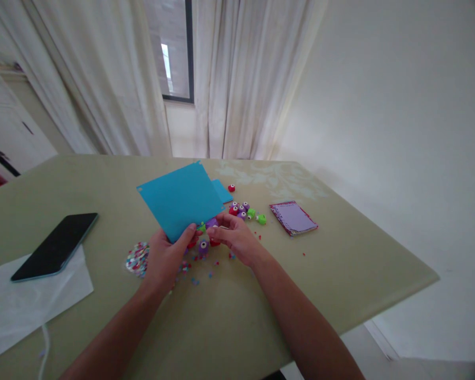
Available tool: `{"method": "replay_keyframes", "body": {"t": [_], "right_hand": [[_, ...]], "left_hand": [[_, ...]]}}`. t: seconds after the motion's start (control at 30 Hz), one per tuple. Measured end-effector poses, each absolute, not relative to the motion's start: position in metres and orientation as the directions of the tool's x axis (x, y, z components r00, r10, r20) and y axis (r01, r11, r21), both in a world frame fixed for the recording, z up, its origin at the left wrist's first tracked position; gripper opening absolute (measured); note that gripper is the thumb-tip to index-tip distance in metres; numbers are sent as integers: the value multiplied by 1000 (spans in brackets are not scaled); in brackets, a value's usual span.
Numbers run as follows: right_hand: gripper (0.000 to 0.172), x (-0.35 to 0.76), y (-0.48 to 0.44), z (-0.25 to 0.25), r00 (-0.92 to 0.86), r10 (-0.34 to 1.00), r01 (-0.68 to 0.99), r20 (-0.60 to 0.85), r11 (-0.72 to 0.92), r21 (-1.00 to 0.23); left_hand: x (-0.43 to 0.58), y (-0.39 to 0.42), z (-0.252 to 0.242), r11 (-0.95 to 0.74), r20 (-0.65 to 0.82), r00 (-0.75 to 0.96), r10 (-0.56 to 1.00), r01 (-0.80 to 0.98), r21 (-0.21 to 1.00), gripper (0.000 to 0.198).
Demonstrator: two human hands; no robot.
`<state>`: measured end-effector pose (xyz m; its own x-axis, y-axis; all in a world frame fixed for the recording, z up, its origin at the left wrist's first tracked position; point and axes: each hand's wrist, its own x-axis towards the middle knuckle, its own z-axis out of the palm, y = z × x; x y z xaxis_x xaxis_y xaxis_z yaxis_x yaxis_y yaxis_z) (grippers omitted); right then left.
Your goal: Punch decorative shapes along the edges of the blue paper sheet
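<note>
My left hand (164,258) pinches the lower edge of a blue sheet of card (182,198), with the thumb on top. The card is tilted up above the table and has small notches cut at its corners. My right hand (234,237) is closed at the card's lower right edge, its fingers around a small purple craft punch (211,224), partly hidden. Below the hands stands another purple punch (203,248) with an eye on it, beside a red one (214,242). Several red, purple and green punches (242,211) are grouped just beyond my right hand.
Paper bits (195,282) are scattered near the hands, beside a round heap of confetti (138,259). A smaller blue card (221,191) lies behind. At right is a stack of lilac cards (295,218); at left, a phone (57,245) on white paper (73,282).
</note>
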<state>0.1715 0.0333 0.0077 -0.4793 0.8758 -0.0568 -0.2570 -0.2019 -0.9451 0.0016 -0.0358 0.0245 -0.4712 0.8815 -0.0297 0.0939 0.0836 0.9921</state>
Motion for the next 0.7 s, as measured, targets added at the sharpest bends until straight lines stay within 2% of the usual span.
{"method": "replay_keyframes", "body": {"t": [0.4,0.7], "right_hand": [[49,169,34,6,-465,883,-320,-63,-234,-918],[50,170,33,5,-485,872,-250,-73,-218,-943]], "left_hand": [[1,-33,24,23,22,-441,897,97,995,42],[1,-33,24,35,13,-446,895,100,994,45]]}}
